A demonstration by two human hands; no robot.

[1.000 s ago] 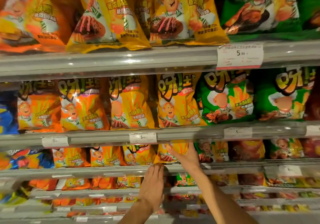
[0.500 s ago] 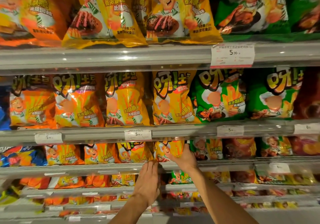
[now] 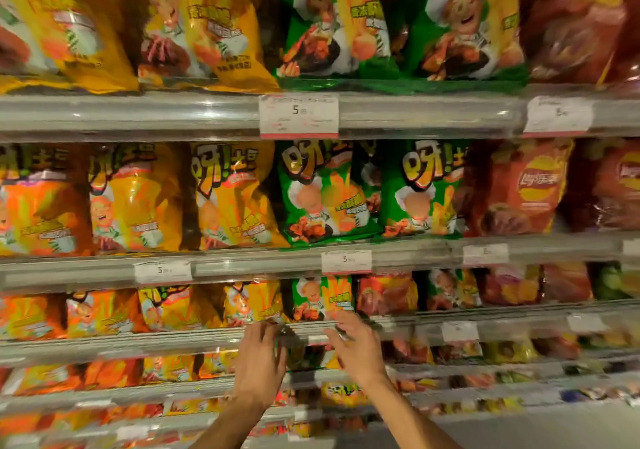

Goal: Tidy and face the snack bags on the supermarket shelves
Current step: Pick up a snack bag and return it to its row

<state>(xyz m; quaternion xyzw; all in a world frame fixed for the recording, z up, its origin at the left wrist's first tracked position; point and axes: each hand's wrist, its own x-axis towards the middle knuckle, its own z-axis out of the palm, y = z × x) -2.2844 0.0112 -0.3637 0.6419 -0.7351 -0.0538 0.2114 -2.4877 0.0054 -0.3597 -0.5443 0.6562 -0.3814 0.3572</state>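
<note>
Frame motion-blurred. Both hands raised at the rail of the third shelf, backs to camera. Left hand: fingers loosely extended, tips at the rail below a yellow bag; holds nothing. Right hand: fingers spread and slightly bent, tips just under a green bag; cannot tell whether they touch it, no grip seen. The green bag stands upright on the third shelf, face out, between the yellow bag and a red bag. Shelves above carry rows of orange, yellow, green and red bags. Price tag on the rail above the green bag.
</note>
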